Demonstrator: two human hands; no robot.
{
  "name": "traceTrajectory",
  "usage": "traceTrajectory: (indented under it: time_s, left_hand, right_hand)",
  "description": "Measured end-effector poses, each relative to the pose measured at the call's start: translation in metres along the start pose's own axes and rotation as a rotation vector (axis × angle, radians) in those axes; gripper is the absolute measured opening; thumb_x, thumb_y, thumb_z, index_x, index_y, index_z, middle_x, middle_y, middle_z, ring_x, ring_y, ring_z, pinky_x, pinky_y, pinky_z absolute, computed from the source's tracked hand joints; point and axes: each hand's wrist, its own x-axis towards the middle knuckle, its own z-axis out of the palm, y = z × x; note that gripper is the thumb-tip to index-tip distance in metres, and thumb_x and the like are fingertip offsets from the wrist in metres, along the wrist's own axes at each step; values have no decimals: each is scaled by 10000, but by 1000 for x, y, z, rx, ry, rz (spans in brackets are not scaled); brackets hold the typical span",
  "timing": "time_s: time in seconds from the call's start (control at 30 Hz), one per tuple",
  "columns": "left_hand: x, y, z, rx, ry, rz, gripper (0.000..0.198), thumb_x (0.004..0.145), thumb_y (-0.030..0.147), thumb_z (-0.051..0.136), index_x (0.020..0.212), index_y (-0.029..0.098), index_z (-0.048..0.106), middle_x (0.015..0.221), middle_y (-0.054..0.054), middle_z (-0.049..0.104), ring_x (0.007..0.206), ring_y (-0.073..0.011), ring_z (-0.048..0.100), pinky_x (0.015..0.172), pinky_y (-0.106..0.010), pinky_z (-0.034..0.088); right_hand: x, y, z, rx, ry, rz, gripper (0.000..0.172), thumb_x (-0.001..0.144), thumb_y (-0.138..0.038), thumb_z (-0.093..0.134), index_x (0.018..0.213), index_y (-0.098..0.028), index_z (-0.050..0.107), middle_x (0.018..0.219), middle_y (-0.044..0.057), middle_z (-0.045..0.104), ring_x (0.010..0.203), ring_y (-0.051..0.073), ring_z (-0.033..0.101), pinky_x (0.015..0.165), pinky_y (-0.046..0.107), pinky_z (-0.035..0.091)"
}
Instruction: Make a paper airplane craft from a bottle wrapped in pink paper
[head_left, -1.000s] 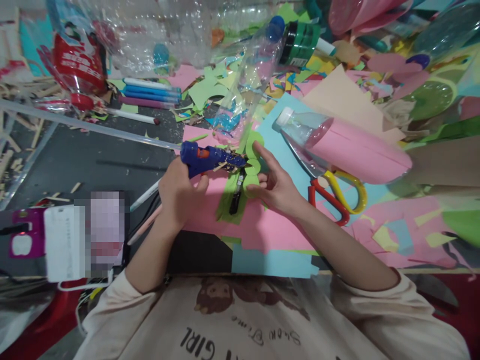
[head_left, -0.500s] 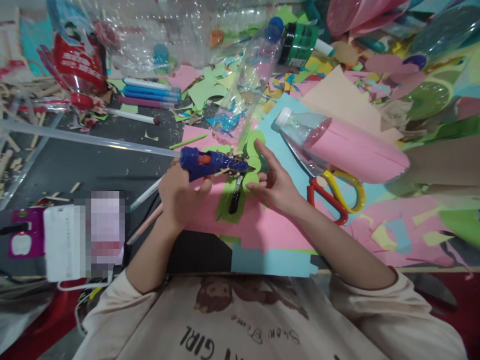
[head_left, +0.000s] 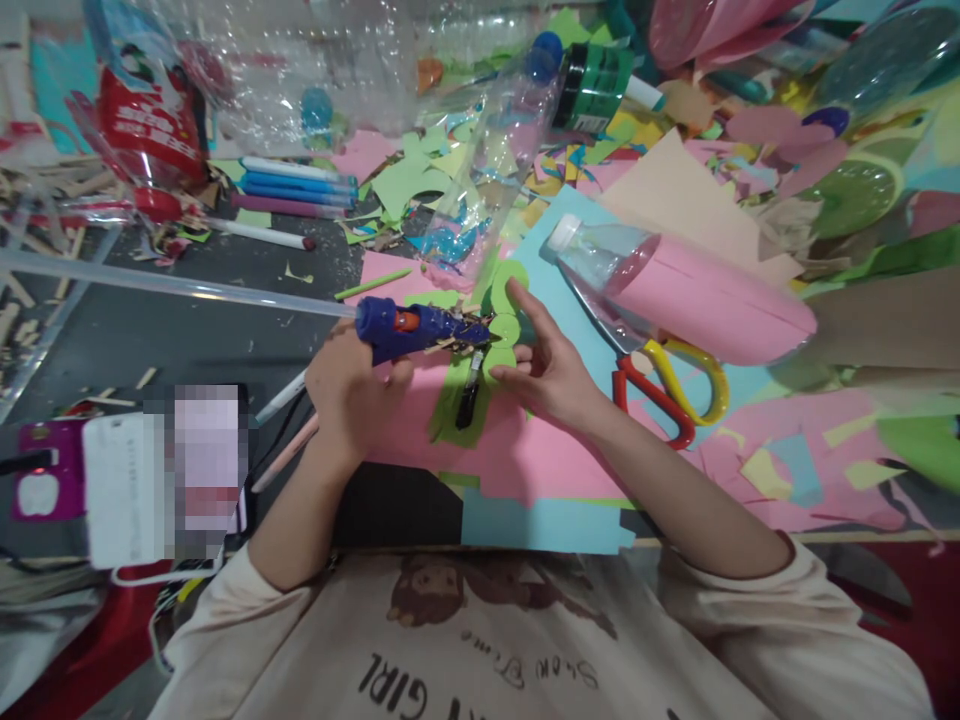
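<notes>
My left hand [head_left: 349, 385] is wrapped round a blue hot glue gun [head_left: 420, 330], with a long clear glue stick [head_left: 187, 290] running out of its back to the left. Bits of wood and debris cling to the gun's nozzle, which points at a green paper cutout [head_left: 504, 330] made of rounded lobes. My right hand [head_left: 551, 365] pinches that cutout by its right side, fingers at its upper and lower lobes. Beneath lie pink paper [head_left: 555, 465] and a green paper piece with a dark, slim tool [head_left: 468, 395] on it.
Right of my right hand lie scissors [head_left: 709, 385] with red and yellow handles and a bottle wrapped in pink paper [head_left: 712, 295]. Markers [head_left: 296, 185], a red-labelled bottle [head_left: 150, 140] and a green jar [head_left: 592, 88] stand farther back among scraps. A phone [head_left: 210, 460] lies at left.
My left hand and the glue gun have shifted very slightly left, the nozzle still at the green cutout. My right hand keeps its hold.
</notes>
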Motion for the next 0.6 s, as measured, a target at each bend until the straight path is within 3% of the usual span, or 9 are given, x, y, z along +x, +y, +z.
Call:
traceTrajectory:
  time_s: [0.1,0.3,0.43,0.6]
  left_hand:
    - [1,-2,1,-5,39,-23,253,631,393,608,777,205,521,773,-90,566,801,-310,613,758,-449,477]
    - [2,-6,4,-34,91,-49,262,630,372,608,815,211,514,829,-96,580,842,-310,617,792,-454,476]
    - [3,-6,4,-47,103,-52,252,624,378,596,791,227,481,803,-74,562,820,-287,605,770,-429,470]
    - [0,-5,6,-40,80,-51,263,639,393,594,806,209,506,803,-94,568,849,-316,612,805,-455,461]
  right_hand:
    - [0,0,0,-18,0,5,872,785,-393,692,1520,-471,229,1531,69,336,546,41,329,434,235,337]
    - [0,2,-1,-47,7,-18,854,773,-364,706,1501,-488,277,1639,4,149,602,63,333,467,240,396]
    - [1,4,-1,-100,12,-31,839,762,-362,704,1499,-462,317,1637,-9,170,612,82,351,482,261,428]
    - [0,7,-1,-165,1,-49,826,780,-317,686,1500,-469,312,1634,6,178,619,80,420,506,285,476]
